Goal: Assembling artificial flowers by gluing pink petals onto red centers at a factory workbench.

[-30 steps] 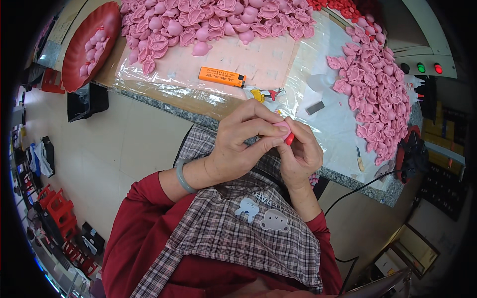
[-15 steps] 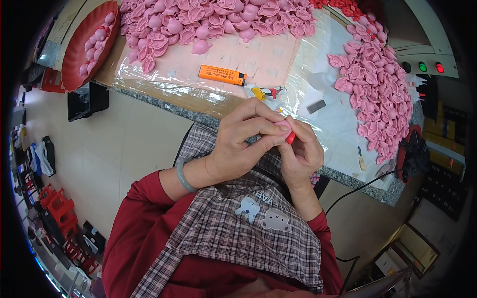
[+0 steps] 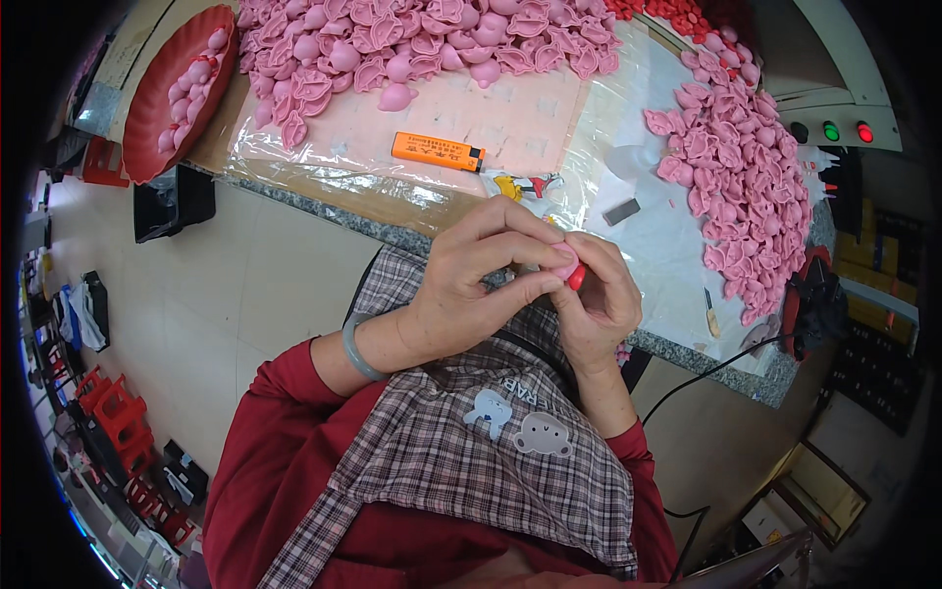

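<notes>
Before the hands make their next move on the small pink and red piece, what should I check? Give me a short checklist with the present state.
1. Left hand pinches the pink piece: ok.
2. Right hand holds the red piece: ok.
3. Red piece fully seated in the pink one: cannot tell, fingers hide it.
4. Pieces held above the lap, off the table: ok.
5. Orange lighter lies apart from the hands: ok.

One head camera, looking steeply down

The single fisheye view sits on the person's head and faces down over the chest, close to the left hand (image 3: 471, 285) and right hand (image 3: 599, 304), with the workbench (image 3: 294, 191) curving across the upper frame
</notes>
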`<state>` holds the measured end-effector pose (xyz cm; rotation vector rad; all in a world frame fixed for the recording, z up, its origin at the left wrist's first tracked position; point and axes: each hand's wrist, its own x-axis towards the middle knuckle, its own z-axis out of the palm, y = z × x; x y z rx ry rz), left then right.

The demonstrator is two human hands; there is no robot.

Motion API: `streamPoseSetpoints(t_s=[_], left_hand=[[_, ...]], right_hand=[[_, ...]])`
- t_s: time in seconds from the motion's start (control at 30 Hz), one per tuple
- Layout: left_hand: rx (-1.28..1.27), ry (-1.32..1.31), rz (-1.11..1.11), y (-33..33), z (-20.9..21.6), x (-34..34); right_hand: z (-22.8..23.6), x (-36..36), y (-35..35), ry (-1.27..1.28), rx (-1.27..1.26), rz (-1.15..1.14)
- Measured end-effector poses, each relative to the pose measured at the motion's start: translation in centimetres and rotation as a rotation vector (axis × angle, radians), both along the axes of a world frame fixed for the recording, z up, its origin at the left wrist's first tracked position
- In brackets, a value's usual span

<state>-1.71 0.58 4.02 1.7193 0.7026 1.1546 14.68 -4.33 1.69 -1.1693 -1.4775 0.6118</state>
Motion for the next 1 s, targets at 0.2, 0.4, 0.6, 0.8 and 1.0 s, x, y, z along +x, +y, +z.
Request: streamPoseSetpoints(t_s=[0.2,0.4,0.6,0.8,1.0], left_hand=[[0.003,0.012,-0.053,0.4,0.2,-0.2],[-0.683,-0.481,-0.317,-0.7,-0.7,0.6],[-0.689,-0.536,-0.345,-0.5,-0.9,0.5],[-0.532,-0.569,-0.308,-0.1,-1.4,0.9],[-0.555,-0.55,-0.27,-0.5,-1.6,0.8]], right_hand=[[0.6,0.0,0.1,0.127,-0.012,-0.051],[0.4,-0.1,-0.2,0.29,-0.069,0.013],[0.8,-0.1,-0.2,0.165,-0.068,0.0],[1.5,-0.5,0.1,-0.005,-0.057,-0.038],[2.0,0.0,-0.5,-0.107,0.032,-0.042]])
